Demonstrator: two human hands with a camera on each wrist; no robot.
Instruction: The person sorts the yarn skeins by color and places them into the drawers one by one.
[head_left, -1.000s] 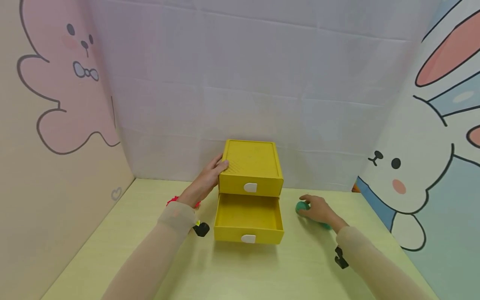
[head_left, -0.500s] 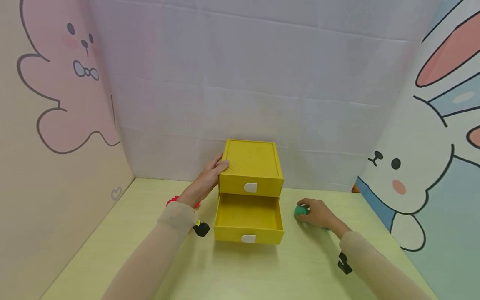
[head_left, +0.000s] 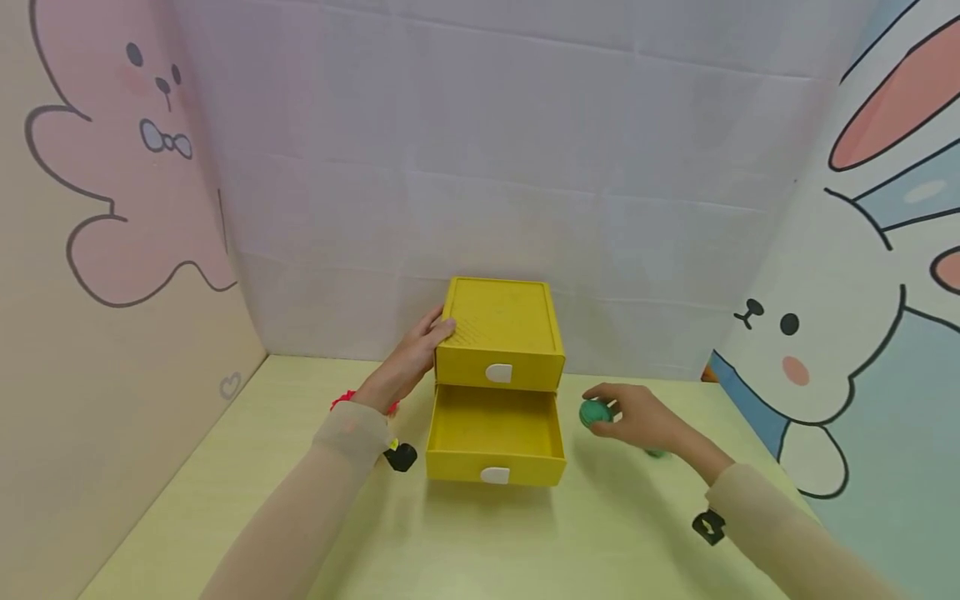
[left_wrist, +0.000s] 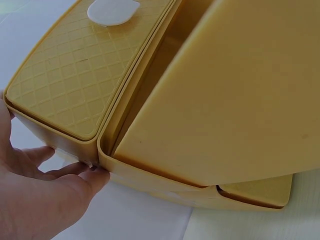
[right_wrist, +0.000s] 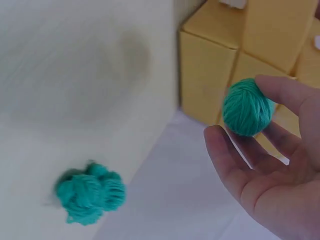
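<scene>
A yellow drawer cabinet (head_left: 502,312) stands against the back wall, its top drawer closed and a lower drawer (head_left: 496,471) pulled out. My left hand (head_left: 408,354) holds the cabinet's upper left edge, thumb on the top and fingers down the side. In the left wrist view, the underside of the open drawer (left_wrist: 240,100) fills much of the picture. My right hand (head_left: 641,417) pinches a green yarn ball (right_wrist: 247,107) between thumb and fingertips, right of the open drawer. From the right wrist, the ball shows clear of the table.
A clump of green yarn (right_wrist: 90,192) lies on the table behind my right wrist. Something red (head_left: 343,400) sits behind my left wrist, partly hidden. White cloth (head_left: 510,167) hangs behind the cabinet, and printed panels (head_left: 795,333) close off both sides.
My right hand has gripped the green yarn ball and moved it slightly left, up off the table toward the open drawer. My left hand keeps its hold on the cabinet.
</scene>
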